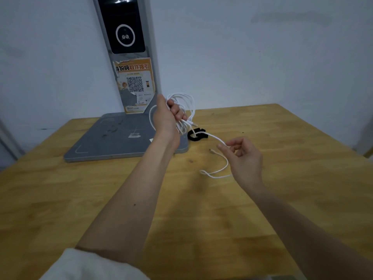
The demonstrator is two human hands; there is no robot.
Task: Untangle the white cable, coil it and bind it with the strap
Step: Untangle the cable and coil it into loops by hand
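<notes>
**Head view: white cable partly coiled, strap lying on the table**

Your left hand (168, 116) is raised above the table, at about 11 o'clock from the frame centre, with its fingers curled tightly round a bundle of loops of the white cable (182, 104). The loops fan out above and to the right of the fist, and 1 loop hangs down at the left of the wrist. A plug end of the cable sticks out just below the fingers, toward 4 o'clock.

From the bundle, 1 free strand runs down toward 4 o'clock, passes over the black strap (196, 135) and arcs on to your right hand (243, 158). That hand pinches the strand between thumb and forefinger; its other fingers are loosely curled. Below the pinch the strand drops, doubles back in a small bend at 7 o'clock from the hand, and the second plug end lies on the table just left of the fingertips.

The strap lies curled on the wooden table (282, 199), unfastened, touching the right front corner of the grey base plate (113, 138). From the rear of that plate rises a grey column (133, 57) bearing a dark screen and an orange sticker with a QR code. A white sleeve (84, 265) shows at 7 o'clock, on the left arm.
</notes>
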